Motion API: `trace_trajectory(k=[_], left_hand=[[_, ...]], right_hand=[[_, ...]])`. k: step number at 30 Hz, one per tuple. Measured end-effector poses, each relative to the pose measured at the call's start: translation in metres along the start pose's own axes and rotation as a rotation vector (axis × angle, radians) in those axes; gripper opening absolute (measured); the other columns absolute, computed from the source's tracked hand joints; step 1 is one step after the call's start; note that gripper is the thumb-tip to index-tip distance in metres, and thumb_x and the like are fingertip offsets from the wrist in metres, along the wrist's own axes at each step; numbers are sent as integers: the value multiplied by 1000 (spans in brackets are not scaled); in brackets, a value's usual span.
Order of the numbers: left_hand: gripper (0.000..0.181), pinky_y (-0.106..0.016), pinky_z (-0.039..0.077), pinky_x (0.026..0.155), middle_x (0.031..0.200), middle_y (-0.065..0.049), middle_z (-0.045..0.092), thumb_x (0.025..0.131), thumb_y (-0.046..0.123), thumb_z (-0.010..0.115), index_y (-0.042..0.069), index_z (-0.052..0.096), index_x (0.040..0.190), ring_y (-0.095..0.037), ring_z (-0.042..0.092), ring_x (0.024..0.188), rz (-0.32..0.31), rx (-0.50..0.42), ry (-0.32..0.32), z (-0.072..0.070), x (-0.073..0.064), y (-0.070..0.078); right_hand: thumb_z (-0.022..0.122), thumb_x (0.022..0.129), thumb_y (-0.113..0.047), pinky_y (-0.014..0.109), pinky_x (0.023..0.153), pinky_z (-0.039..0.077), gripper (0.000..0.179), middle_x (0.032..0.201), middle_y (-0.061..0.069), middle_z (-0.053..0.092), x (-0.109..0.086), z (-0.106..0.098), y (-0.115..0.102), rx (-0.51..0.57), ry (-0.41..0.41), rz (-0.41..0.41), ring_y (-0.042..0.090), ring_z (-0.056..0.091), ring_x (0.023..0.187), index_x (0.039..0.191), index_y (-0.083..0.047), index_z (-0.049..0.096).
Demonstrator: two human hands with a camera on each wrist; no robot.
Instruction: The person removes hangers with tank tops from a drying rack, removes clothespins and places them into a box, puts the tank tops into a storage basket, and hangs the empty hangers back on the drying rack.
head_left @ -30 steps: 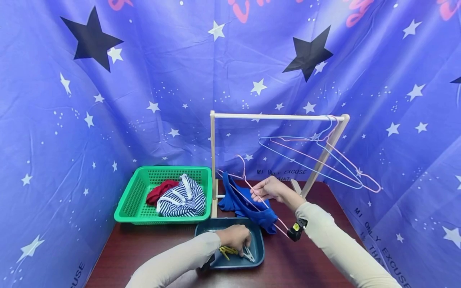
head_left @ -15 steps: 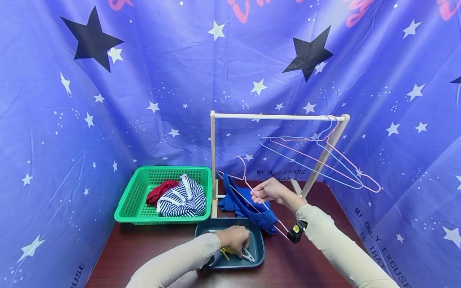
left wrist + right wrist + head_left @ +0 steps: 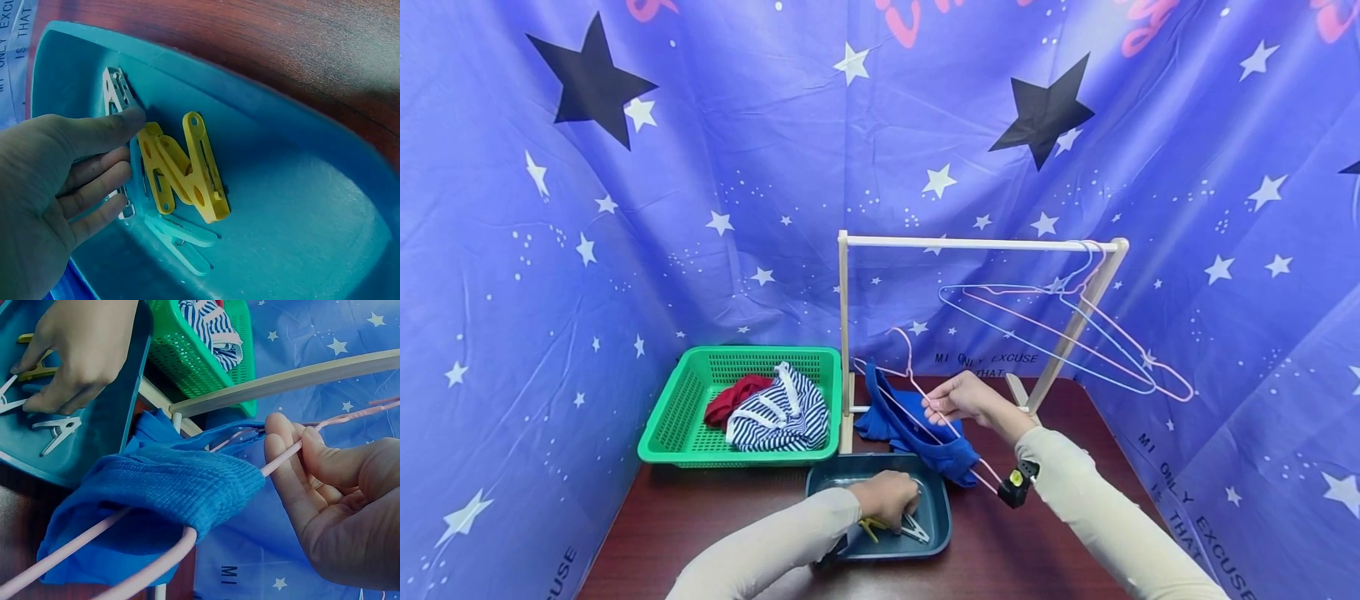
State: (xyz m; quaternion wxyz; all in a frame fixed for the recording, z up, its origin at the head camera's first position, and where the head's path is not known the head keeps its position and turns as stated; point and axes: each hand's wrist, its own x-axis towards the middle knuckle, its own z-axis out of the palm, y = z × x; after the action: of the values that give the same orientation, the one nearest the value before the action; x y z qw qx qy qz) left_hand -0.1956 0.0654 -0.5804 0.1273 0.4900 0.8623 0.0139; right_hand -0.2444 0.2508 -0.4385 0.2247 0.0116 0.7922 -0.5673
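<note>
My left hand (image 3: 887,497) reaches down into the dark teal tray (image 3: 942,492), among loose clothespins. In the left wrist view its thumb and fingers stand a little apart beside a white clothespin (image 3: 115,86), with yellow clothespins (image 3: 203,172) and a teal clothespin (image 3: 187,240) close by. Its index finger is hidden there. My right hand (image 3: 970,397) pinches one arm of a pink hanger (image 3: 282,460) between thumb and fingers. A blue garment (image 3: 891,427) hangs on that hanger, its ribbed edge (image 3: 219,478) around the wire. The hanger's hook points up.
A green basket (image 3: 662,433) at the left holds a striped cloth (image 3: 786,412) and a red cloth (image 3: 733,398). Behind my hands stands a rack with a white rail (image 3: 955,243). A blue hanger (image 3: 992,322) and another pink hanger (image 3: 1172,377) hang at its right end.
My left hand has shifted slightly within the tray, now covering more of the yellow clothespins. My right hand and the hanger have hardly moved.
</note>
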Motion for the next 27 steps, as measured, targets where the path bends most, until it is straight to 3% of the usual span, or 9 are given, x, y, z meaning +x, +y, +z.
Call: trace_trajectory(k=[9,16,19,22,27], left_hand=[[19,-14,38,52,63,16,58,75,22,92,23,73,75,0,48,59,-20,65,-6,-1,-2,3],[18,-14,39,52,65,16,60,74,23,92,23,74,77,0,47,59,-16,80,9,1,-3,1],[20,-14,39,53,66,17,61,72,25,93,24,74,77,1,48,59,-14,80,22,2,-4,0],[21,-14,37,52,66,16,60,72,27,93,24,73,78,1,47,60,-12,65,32,0,-6,-2],[17,-12,42,58,75,15,67,79,31,89,23,76,87,3,53,65,-5,-17,66,-8,-10,-6]], right_hand=[[63,95,7,39,76,64,17,81,15,76,0,0,3,-83,104,-16,13,72,66,107,16,70],[59,94,13,26,58,60,14,77,23,74,-2,-4,5,-104,227,-86,11,68,57,100,21,69],[59,94,13,22,56,59,14,75,23,73,-5,-8,4,-119,254,-131,9,66,55,100,22,69],[60,94,13,21,57,59,14,73,20,73,-8,-14,3,-173,282,-176,7,65,55,100,21,70],[62,94,10,31,63,62,14,76,22,74,-14,-27,2,-340,361,-245,8,67,58,99,16,73]])
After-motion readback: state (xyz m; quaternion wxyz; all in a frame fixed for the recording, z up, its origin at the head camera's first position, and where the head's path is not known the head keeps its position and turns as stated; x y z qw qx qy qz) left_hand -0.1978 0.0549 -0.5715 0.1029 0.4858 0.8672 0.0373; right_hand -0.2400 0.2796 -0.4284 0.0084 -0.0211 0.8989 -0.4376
